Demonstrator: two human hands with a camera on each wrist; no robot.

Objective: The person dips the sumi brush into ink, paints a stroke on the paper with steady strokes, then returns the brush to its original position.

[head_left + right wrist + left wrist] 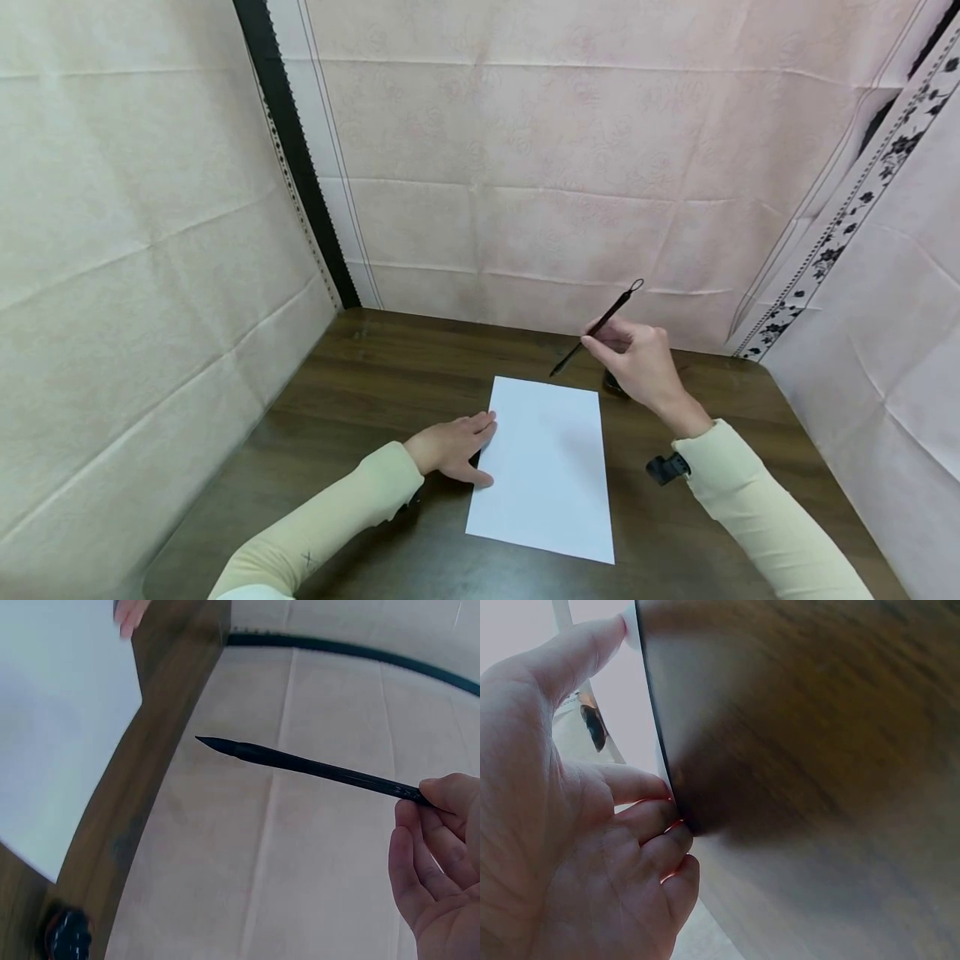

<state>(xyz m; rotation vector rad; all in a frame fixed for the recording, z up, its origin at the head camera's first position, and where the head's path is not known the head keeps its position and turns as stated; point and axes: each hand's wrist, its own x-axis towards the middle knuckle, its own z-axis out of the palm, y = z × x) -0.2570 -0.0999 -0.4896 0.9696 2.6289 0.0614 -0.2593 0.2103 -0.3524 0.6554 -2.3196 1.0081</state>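
Observation:
A black calligraphy brush [600,325] with a hanging loop at its end is pinched by my right hand [637,362]. Its dark pointed tip [217,744] slants down and left, above the table beyond the paper's far edge. A white sheet of paper [543,475] lies upright before me on the table. My left hand [453,446] rests at the sheet's left edge, fingers extended and thumb spread, fingertips on the paper. In the left wrist view the left hand's thumb and fingertips meet the paper's edge.
A small dark glossy object [67,934] stands right of the paper's far corner, partly behind my right hand in the head view. The brown wood-grain table [360,392] is enclosed by pale cloth walls [562,167] at the back and both sides.

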